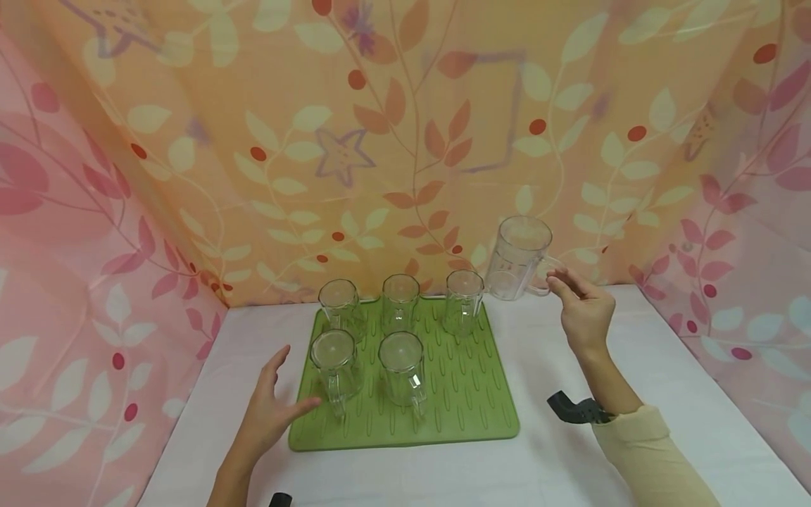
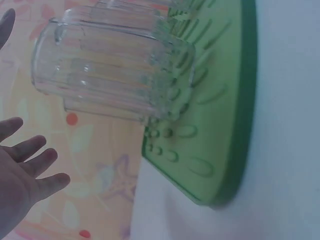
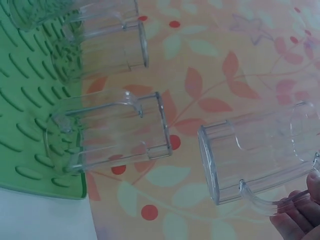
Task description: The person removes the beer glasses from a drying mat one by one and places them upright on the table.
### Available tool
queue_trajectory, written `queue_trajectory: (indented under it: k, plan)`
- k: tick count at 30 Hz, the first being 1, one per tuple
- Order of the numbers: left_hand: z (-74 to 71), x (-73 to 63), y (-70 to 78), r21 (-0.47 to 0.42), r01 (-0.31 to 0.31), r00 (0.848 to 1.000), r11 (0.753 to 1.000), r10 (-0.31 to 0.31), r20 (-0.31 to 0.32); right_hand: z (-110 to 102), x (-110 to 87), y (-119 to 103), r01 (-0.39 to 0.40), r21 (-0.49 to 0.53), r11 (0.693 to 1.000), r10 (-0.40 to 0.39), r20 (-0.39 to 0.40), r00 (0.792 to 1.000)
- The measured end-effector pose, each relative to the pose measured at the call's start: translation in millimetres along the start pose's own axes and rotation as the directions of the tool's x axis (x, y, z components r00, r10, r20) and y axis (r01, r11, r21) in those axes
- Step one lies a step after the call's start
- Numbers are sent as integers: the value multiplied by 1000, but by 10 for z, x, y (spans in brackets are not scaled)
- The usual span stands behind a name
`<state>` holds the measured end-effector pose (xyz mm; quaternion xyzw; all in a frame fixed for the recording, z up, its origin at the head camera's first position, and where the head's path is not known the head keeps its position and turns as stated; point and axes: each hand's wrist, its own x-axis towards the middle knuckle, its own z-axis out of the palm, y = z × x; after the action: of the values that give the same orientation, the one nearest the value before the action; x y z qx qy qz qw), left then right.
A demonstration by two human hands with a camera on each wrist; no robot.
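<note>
My right hand (image 1: 586,313) grips the handle of a clear glass mug (image 1: 519,257), held in the air right of the green mat (image 1: 469,415). In the right wrist view that mug (image 3: 260,150) hangs apart from the mugs on the mat, its handle between fingers and thumb. My left hand (image 1: 269,405) is beside the mat's left edge, fingers spread and holding nothing. Closest to it is the front left mug (image 1: 336,359), not touched. Several clear mugs stand upside down on the mat, among them the back right mug (image 1: 464,303) and the front mug (image 1: 402,370).
A white cloth (image 1: 538,465) covers the table under the mat. Floral curtains (image 1: 405,141) hang behind it and at both sides. A black strap end (image 1: 573,408) sticks out from my right wrist.
</note>
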<state>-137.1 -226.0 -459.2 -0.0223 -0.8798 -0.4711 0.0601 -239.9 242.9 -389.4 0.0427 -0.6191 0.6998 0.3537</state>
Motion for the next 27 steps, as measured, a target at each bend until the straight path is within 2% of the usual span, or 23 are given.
queue_trajectory:
  k: [3,7,11,16,23,27]
  plan:
    - [13,-13,-52,25,14,1000,1000,-15,13,-12,7,46,-13,11,1000,14,-23,1000]
    - [32,-32,-127,70,42,998,997,-44,36,-33,4,125,-20,-29,999,19,-54,998]
    - [54,-60,-205,122,66,995,990,-74,64,-60,-14,221,-13,-79,997,9,-53,999]
    - [87,-96,-284,166,68,992,984,-84,95,-93,-26,359,-10,-128,992,3,-59,998]
    - [140,-135,-373,178,136,972,975,-166,169,-128,-21,537,-75,-119,990,65,-86,994]
    - [154,-150,-414,218,132,968,967,-174,183,-110,-45,516,-89,-121,989,78,-94,993]
